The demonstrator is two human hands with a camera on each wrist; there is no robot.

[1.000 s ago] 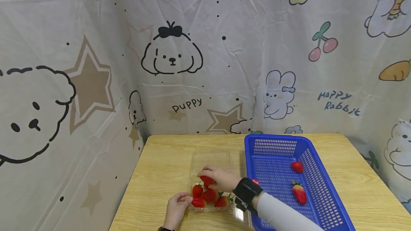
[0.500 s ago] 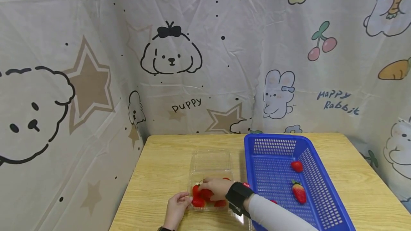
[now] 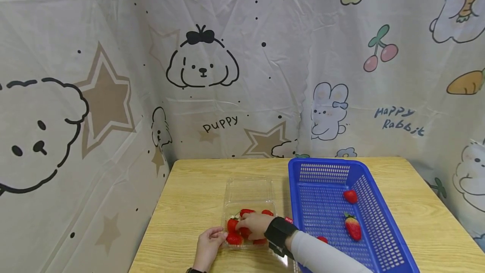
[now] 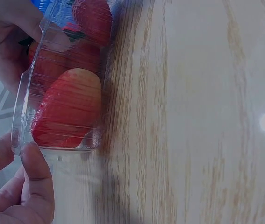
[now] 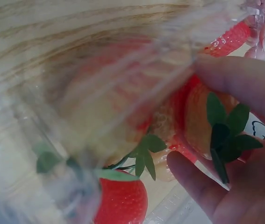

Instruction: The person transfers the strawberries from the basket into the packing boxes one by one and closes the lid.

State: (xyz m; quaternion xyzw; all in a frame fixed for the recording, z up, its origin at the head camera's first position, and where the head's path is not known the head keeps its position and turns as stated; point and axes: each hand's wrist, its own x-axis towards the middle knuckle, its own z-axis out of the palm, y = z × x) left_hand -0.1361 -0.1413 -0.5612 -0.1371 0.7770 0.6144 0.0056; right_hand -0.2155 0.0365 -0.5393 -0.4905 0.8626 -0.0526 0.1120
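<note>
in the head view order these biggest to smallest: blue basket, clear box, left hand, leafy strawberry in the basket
1. Blue basket
2. Clear box, counting its open lid
3. Left hand
4. Leafy strawberry

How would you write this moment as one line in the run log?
left hand: pinches box at rim | right hand: in box, among strawberries | lid: open | basket: three strawberries visible

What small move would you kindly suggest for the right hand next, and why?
I'd probably settle the leafy strawberry gently beside the other strawberries: the right hand seems to have its fingers round it inside the clear box, and the left hand pinches a corner, which should keep the box steady.
</note>
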